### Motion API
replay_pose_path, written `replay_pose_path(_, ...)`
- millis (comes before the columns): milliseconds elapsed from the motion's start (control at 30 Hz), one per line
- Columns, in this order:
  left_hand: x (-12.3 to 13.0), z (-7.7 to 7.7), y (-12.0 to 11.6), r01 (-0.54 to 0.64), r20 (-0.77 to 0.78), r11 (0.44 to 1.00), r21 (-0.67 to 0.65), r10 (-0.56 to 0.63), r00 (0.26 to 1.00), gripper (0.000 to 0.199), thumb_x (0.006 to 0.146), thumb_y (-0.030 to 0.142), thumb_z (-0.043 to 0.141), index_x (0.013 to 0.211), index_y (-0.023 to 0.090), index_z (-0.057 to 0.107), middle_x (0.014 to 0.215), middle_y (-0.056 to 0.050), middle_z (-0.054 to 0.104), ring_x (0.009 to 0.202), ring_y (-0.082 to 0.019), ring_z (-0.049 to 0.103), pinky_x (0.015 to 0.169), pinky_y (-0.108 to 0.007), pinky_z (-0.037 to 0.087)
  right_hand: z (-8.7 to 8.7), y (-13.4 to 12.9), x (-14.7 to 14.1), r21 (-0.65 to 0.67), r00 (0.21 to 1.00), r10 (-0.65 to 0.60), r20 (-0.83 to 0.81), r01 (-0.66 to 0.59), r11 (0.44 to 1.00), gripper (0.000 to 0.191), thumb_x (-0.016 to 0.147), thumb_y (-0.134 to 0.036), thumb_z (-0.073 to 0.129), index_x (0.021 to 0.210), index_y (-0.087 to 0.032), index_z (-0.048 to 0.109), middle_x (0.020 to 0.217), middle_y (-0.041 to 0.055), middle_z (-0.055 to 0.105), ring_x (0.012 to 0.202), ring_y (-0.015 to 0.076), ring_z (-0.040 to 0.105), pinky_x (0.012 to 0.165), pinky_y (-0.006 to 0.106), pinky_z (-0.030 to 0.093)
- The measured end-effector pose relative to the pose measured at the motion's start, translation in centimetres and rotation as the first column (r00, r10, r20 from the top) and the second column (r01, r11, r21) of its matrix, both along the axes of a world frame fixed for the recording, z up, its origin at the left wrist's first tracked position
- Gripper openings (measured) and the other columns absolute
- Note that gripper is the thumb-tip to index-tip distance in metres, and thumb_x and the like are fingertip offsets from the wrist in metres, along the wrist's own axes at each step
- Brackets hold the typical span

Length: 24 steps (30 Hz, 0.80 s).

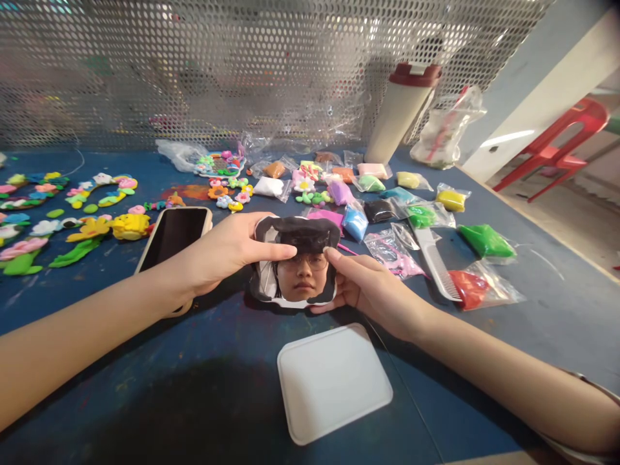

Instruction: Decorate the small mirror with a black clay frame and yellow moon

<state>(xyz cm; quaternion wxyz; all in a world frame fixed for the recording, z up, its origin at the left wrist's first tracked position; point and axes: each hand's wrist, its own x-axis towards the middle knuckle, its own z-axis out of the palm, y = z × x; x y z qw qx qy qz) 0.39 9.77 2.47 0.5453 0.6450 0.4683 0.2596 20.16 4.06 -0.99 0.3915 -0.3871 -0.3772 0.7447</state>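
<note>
Between my hands lies a printed photo of a person (pixel 300 278), its border built up with black modelling clay (pixel 305 234) and a strip of white clay along the lower edge. My left hand (pixel 227 248) rests across the top of the piece, with its fingers pressing on the black clay. My right hand (pixel 368 290) pinches the piece's right edge between thumb and fingers. A smartphone (pixel 173 239) lies just beyond my left wrist. Its lower part is hidden behind my hand.
A white plastic tray (pixel 334 382) sits near me on the blue table (pixel 194 342). Bags of coloured clay (pixel 485 241), a white comb (pixel 436 265) and clay flowers (pixel 92 229) are spread beyond. A bottle (pixel 400 113) stands against a perforated metal screen (pixel 194 71). A red chair (pixel 557 142) stands right.
</note>
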Motion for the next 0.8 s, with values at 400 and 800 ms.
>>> replay_pose_path(400,-0.1,-0.28,0.2,0.021,0.118,0.998,-0.057,-0.014,0.993,0.033,0.068,0.024,0.078,0.099,0.018,0.067,0.102,-0.002,0.072,0.089,-0.018,0.066,0.081,-0.026,0.051,-0.34,0.11,0.3,0.041,0.999,0.007,-0.043,-0.006,0.999,0.023,0.082,-0.029,0.067,0.067,-0.012,0.064,0.066,-0.0009,0.061,0.059,0.0092,0.062,0.072,0.034,0.062)
replay_pose_path(800,-0.22,-0.19,0.13,0.015,0.133,0.996,-0.084,-0.003,0.991,0.034,0.069,0.026,0.078,0.101,0.019,0.069,0.109,-0.003,0.071,0.09,-0.021,0.068,0.083,-0.031,0.054,-0.29,0.16,0.43,0.099,0.992,0.123,-0.029,-0.119,0.988,0.016,0.08,-0.022,0.066,0.093,-0.013,0.069,0.091,0.0059,0.07,0.087,0.0159,0.066,0.081,0.031,0.056)
